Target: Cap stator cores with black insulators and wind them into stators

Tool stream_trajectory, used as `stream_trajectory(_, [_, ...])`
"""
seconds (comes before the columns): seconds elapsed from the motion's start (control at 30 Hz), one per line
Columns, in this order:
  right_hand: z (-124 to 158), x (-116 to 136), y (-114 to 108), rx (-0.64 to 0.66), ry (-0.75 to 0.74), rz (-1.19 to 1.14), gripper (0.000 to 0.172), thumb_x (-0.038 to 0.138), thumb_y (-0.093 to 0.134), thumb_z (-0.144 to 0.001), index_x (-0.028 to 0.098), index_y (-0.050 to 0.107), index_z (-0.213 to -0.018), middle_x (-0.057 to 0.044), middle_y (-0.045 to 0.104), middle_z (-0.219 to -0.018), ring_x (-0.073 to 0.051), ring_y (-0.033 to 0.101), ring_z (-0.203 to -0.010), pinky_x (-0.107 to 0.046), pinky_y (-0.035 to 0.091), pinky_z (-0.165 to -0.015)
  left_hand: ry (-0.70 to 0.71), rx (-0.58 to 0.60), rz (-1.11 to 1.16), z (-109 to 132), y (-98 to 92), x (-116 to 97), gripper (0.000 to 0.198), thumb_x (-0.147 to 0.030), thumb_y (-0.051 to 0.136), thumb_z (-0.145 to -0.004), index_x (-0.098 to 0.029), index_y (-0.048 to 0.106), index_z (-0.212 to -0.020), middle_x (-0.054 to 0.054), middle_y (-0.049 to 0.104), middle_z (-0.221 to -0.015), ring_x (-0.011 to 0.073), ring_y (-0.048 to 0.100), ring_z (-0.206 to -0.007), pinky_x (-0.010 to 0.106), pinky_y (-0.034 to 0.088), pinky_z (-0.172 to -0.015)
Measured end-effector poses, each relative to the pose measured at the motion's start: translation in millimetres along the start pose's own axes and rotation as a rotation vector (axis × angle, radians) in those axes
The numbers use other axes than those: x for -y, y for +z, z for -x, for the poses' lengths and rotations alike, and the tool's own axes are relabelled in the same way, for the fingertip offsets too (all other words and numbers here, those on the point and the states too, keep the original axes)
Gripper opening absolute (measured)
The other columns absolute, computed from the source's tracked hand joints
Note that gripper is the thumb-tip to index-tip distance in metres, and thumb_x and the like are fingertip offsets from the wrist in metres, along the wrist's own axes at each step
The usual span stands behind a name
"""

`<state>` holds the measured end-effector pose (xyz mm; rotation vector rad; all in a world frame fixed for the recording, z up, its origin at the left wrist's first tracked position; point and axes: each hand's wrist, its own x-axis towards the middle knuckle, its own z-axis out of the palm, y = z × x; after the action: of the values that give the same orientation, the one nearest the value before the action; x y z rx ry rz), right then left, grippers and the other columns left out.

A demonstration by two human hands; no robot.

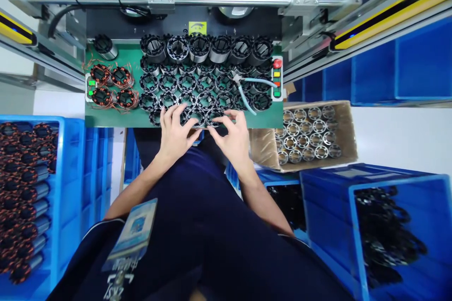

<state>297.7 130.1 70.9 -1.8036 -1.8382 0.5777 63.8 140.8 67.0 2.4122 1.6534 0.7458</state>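
Observation:
At the front edge of the green work surface [137, 120], both my hands are on the nearest row of motor stator cores, steel rings with black slotted liners. My left hand [174, 129] has its fingers curled, with thumb and index at a stator core [196, 118] in the middle of the row. My right hand [233, 134] pinches the stator core [213, 117] beside it between thumb and fingers. Several more rows of cores stand upright behind. Cutting pliers [243, 85] with light-blue handles lie across the cores at right.
Copper-wound stators [120, 75] stand at left by a green-button panel [92, 87]. Another button panel [277, 77] is at right. Machine rails [226, 1] span the back. A cardboard box [348, 131] of bare cores and a blue bin [438, 225] of black parts stand right; a blue crate [60, 188] stands left.

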Motion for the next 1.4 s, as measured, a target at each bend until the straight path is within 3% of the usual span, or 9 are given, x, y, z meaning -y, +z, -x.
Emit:
stream_trajectory(0.17, [-1.6,2.1,-4.4,0.043,0.045,-0.051,0.031,0.054,0.075,-0.115,0.026,0.088,-0.120,-0.019,0.073,-0.154,-0.038,0.078,-0.137,-0.061,0.070,-0.123,-0.036,0.110,0.049,-7.0,6.4,3.3,0.019,-0.049,0.088,-0.113,-0.030,0.088,-0.110,0.012,0.071,-0.180,0.0465,0.058,-0.173,0.093,0.022,-0.152])
stream_trajectory(0.27, [3.8,9.6,-25.9,0.043,0.044,-0.121,0.033,0.058,0.076,-0.115,0.027,0.084,-0.114,-0.018,0.075,-0.159,-0.037,0.080,-0.143,-0.057,0.071,-0.122,-0.014,0.033,0.148,-9.1,-8.8,-4.1,0.021,-0.052,0.089,-0.112,-0.033,0.087,-0.103,0.006,0.078,-0.173,0.0442,0.062,-0.168,0.094,0.014,-0.153])
stream_trajectory(0.37, [11.3,26.8,-57.3,0.008,0.066,-0.382,0.043,0.067,0.081,-0.112,0.027,0.070,-0.102,-0.015,0.079,-0.154,-0.035,0.083,-0.138,-0.050,0.076,-0.105,0.057,-0.141,0.298,-13.4,-43.3,-20.1,0.018,-0.049,0.095,-0.108,-0.034,0.084,-0.109,0.007,0.079,-0.169,0.0422,0.069,-0.160,0.087,0.037,-0.147])
stream_trajectory(0.47, [12.1,49.9,-85.0,-0.021,0.116,-0.773,0.053,0.078,0.086,-0.105,0.032,0.061,-0.111,-0.006,0.081,-0.128,-0.026,0.084,-0.099,-0.040,0.074,-0.074,0.062,-0.134,0.674,-22.3,-81.5,-34.5,0.020,-0.045,0.088,-0.114,-0.031,0.074,-0.118,0.011,0.082,-0.156,0.0376,0.080,-0.151,0.066,0.067,-0.124])
stream_trajectory(0.6, [3.7,74.7,-104.5,0.044,0.102,-1.030,0.075,0.084,0.085,-0.102,0.049,0.051,-0.159,0.002,0.078,-0.110,-0.023,0.072,-0.068,-0.042,0.071,-0.058,0.069,-0.077,0.953,-31.2,-109.5,-42.4,0.024,-0.047,0.086,-0.116,-0.029,0.070,-0.116,0.010,0.083,-0.133,0.0343,0.084,-0.142,0.054,0.071,-0.110])
stream_trajectory(0.67, [0.2,81.2,-106.6,0.110,0.107,-1.057,0.080,0.085,0.086,-0.101,0.051,0.051,-0.165,0.003,0.078,-0.108,-0.024,0.071,-0.065,-0.045,0.072,-0.059,0.088,-0.081,0.947,-31.1,-112.9,-42.1,0.027,-0.048,0.090,-0.113,-0.029,0.071,-0.116,0.011,0.082,-0.138,0.0322,0.083,-0.138,0.051,0.070,-0.107])
stream_trajectory(0.87, [0.7,87.7,-101.0,0.139,0.137,-1.013,0.092,0.092,0.084,-0.098,0.043,0.055,-0.170,-0.005,0.082,-0.129,-0.026,0.079,-0.081,-0.046,0.075,-0.067,0.037,-0.096,0.974,-18.8,-110.5,-35.8,0.025,-0.042,0.093,-0.112,-0.029,0.072,-0.119,0.009,0.081,-0.136,0.0301,0.081,-0.139,0.047,0.068,-0.109])
stream_trajectory(1.07, [2.7,88.2,-107.6,0.076,0.016,-0.965,0.069,0.057,0.110,-0.085,0.046,0.075,-0.143,-0.005,0.081,-0.154,-0.037,0.084,-0.130,-0.059,0.083,-0.100,-0.014,-0.076,0.927,-9.3,-114.4,-34.7,0.028,-0.049,0.090,-0.114,-0.027,0.072,-0.115,0.008,0.079,-0.135,0.0317,0.080,-0.138,0.049,0.067,-0.109])
stream_trajectory(1.4, [2.4,83.7,-102.4,0.022,-0.059,-0.966,0.072,0.039,0.113,-0.078,0.053,0.073,-0.137,0.000,0.085,-0.150,-0.038,0.085,-0.130,-0.057,0.083,-0.095,0.008,-0.051,0.889,-8.4,-114.1,-31.1,0.030,-0.048,0.091,-0.113,-0.028,0.070,-0.116,0.009,0.076,-0.137,0.0329,0.081,-0.138,0.049,0.068,-0.107])
